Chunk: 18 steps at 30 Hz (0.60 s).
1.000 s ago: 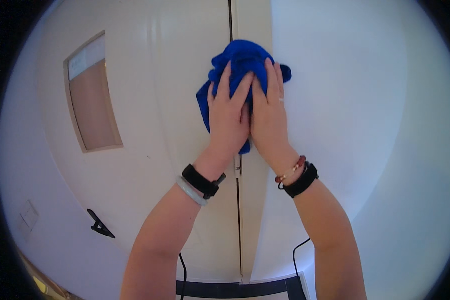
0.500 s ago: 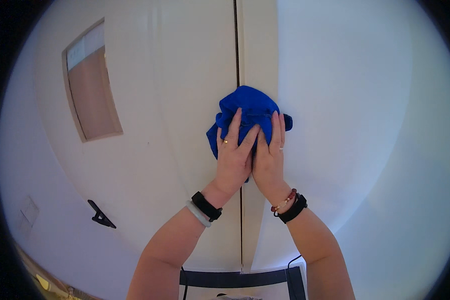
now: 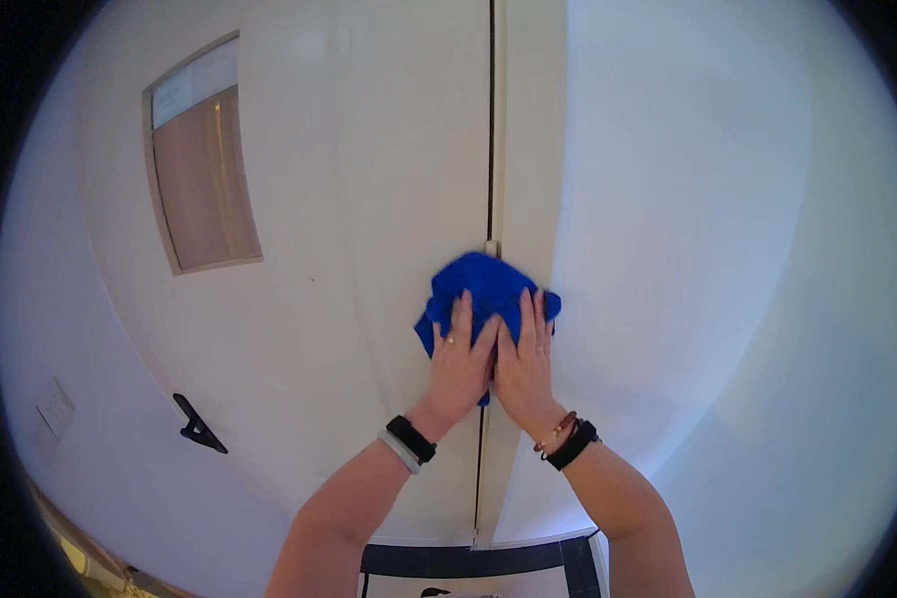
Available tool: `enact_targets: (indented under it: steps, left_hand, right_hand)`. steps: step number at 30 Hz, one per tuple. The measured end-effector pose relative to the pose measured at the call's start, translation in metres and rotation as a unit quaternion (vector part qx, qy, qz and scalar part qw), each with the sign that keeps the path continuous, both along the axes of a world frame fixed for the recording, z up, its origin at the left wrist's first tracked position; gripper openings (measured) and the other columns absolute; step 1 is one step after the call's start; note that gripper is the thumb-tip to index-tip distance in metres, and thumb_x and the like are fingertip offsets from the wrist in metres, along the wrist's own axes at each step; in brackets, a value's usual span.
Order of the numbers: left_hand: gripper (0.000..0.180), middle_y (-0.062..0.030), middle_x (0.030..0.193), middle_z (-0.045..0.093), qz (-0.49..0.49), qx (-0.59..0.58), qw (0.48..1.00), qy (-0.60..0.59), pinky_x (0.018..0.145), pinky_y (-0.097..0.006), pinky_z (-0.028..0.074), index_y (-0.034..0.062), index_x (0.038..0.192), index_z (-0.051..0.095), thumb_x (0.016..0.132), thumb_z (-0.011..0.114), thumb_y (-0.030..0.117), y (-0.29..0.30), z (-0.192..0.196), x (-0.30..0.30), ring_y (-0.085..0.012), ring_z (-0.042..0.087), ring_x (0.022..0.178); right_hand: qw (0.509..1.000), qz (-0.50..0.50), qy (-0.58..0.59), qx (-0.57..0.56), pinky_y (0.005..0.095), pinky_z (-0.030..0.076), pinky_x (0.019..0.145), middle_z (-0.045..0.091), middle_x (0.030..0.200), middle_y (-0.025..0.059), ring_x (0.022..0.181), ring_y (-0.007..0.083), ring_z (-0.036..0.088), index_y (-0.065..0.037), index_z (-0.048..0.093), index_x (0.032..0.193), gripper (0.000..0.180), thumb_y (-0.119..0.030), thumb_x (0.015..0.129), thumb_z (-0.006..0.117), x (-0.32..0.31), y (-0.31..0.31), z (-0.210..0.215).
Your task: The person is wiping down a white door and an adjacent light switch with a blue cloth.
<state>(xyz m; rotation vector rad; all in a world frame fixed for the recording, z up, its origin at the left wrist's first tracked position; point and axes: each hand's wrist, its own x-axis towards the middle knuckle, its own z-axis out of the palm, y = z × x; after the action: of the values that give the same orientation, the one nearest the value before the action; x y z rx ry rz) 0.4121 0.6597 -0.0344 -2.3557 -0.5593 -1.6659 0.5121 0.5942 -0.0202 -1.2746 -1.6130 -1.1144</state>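
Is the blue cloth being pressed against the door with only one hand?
No: both the left hand and right hand lie flat on the blue cloth.

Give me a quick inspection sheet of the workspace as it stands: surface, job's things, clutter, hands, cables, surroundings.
Surface: white door with a small rectangular window and a black lever handle; dark vertical gap along its edge beside a white frame.
Job's things: crumpled blue cloth pressed flat over the gap, at mid height.
Clutter: nothing seen.
Hands: left hand and right hand side by side, fingers spread, palms on the cloth; black and grey bands on the left wrist, a black band and a beaded bracelet on the right.
Cables: nothing seen.
Surroundings: white wall to the right; pale wall plate at lower left; dark-bordered floor strip below.
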Motion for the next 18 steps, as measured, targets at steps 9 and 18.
enact_targets:
  steps: [9,18]
  left_hand:
    - [0.049,-0.0189,0.149,0.014,0.147,0.134,0.975,-0.096,0.103,-0.064,0.012,0.0093,0.135,0.039,0.087,0.045,0.017,0.005,0.127,-0.032,-0.0388,0.015,0.137]
    - [0.048,-0.0153,0.149,0.017,0.128,0.141,0.976,-0.109,0.1,-0.069,0.01,0.0162,0.135,0.041,0.088,0.047,0.02,0.015,0.109,-0.042,-0.0408,0.016,0.136]
  right_hand:
    - [0.991,-0.048,-0.09,0.09,0.0563,0.026,0.104,0.02,0.145,0.0252,0.136,0.0405,0.018,0.006,0.049,0.122,0.04,-0.012,0.086,0.045,-0.046,0.013,0.13]
    - [0.996,0.003,-0.016,0.084,0.0579,0.027,0.103,0.016,0.146,0.0249,0.136,0.0415,0.015,0.005,0.046,0.124,0.041,-0.012,0.087,0.044,-0.062,0.025,0.109]
